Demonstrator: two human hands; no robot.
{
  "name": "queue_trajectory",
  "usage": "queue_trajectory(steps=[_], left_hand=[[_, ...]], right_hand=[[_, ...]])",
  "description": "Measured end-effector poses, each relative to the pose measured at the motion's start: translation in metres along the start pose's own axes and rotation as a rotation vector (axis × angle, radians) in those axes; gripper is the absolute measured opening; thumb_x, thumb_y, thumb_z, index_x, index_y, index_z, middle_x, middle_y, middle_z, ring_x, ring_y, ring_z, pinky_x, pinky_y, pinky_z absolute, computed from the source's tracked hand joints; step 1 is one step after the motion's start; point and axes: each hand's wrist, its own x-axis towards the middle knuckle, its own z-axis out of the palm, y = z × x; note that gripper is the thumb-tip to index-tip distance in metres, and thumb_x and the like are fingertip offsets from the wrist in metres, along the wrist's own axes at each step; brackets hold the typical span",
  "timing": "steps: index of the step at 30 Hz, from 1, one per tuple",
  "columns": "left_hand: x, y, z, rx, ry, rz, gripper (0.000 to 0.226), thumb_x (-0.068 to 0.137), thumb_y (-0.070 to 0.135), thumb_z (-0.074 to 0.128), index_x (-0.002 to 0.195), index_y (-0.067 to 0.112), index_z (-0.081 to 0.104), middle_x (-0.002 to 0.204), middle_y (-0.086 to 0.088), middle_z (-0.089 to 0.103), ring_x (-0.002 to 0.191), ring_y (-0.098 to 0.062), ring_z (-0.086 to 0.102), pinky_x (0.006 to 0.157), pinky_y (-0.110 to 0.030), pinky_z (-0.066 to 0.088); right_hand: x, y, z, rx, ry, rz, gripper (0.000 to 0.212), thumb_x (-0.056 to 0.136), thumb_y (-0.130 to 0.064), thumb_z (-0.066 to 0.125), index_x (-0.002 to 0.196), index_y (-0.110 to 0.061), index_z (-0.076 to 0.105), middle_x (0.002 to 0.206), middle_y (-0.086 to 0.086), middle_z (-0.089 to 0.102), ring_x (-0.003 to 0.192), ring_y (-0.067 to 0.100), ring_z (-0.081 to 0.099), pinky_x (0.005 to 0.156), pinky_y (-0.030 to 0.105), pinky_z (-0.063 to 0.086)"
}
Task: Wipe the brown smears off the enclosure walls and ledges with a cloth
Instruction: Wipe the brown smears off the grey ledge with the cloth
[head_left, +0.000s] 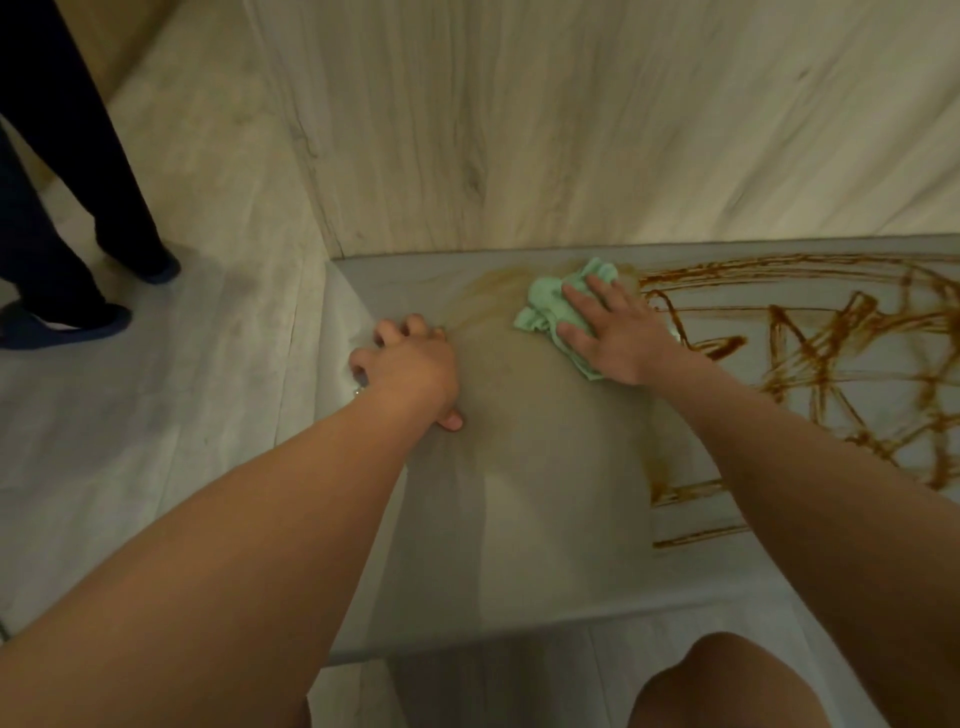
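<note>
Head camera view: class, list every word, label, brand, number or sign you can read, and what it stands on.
None readable. The brown smears on the ledge are crossing scribbled lines, not letters. The green cloth under the right hand shows no label, and the wall shows only wood grain.

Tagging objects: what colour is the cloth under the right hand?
Light mint green cloth, clearest in the head view.

Pale wood-grain wall (571, 114), grey-veined floor (171, 415), dim warm light (bystander's dark-trousered legs (104, 197) at left).
</note>
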Motion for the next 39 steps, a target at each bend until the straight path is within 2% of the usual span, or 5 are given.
queue_trajectory(steps=[5,23,28,34,39], left_hand=[[0.003,-0.004,0.004,0.006,0.018,0.017,0.113,0.062,0.06,0.092,0.152,0.025,0.032,0.145,-0.005,0.029,0.133,-0.038,0.028,0.084,-0.056,0.04],[-0.037,0.03,-0.026,0.142,-0.064,0.047,0.102,0.083,0.031,0.08,0.16,0.006,0.018,0.162,-0.01,0.018,0.152,-0.042,0.017,0.114,-0.076,0.024],[-0.039,0.093,-0.025,0.143,0.049,0.351,0.06,0.085,0.033,0.06,0.14,0.009,0.057,0.151,-0.019,0.045,0.14,-0.043,0.043,0.113,-0.057,0.042],[-0.021,0.132,-0.006,0.222,0.007,0.415,0.098,0.082,0.074,0.066,0.153,0.012,0.038,0.155,-0.018,0.042,0.145,-0.036,0.037,0.116,-0.048,0.038],[-0.017,0.141,-0.001,0.287,0.02,0.393,0.098,0.082,0.072,0.068,0.153,0.014,0.034,0.149,-0.015,0.043,0.144,-0.033,0.033,0.116,-0.05,0.035]], right_hand=[[0.022,-0.052,0.005,0.073,-0.001,0.16,0.074,0.104,-0.066,0.017,0.165,-0.032,-0.007,0.172,0.009,-0.014,0.157,0.039,-0.015,0.126,0.056,-0.007],[-0.203,-0.034,0.067,-0.128,0.051,-0.526,0.066,0.103,-0.07,0.022,0.164,-0.044,0.012,0.174,-0.004,0.003,0.16,0.022,-0.006,0.129,0.043,-0.003],[-0.223,0.07,0.062,-0.102,0.055,-0.109,0.068,0.097,-0.078,0.004,0.159,-0.052,-0.007,0.174,-0.008,-0.005,0.159,0.019,-0.011,0.127,0.042,-0.005],[-0.187,0.097,0.051,0.128,0.056,0.393,0.071,0.1,-0.072,0.016,0.163,-0.043,-0.001,0.174,-0.002,-0.008,0.159,0.028,-0.009,0.127,0.051,-0.003],[-0.176,0.043,0.061,0.063,0.122,0.046,0.067,0.102,-0.068,0.017,0.163,-0.043,0.003,0.174,0.0,-0.003,0.159,0.03,-0.009,0.127,0.051,-0.004]])
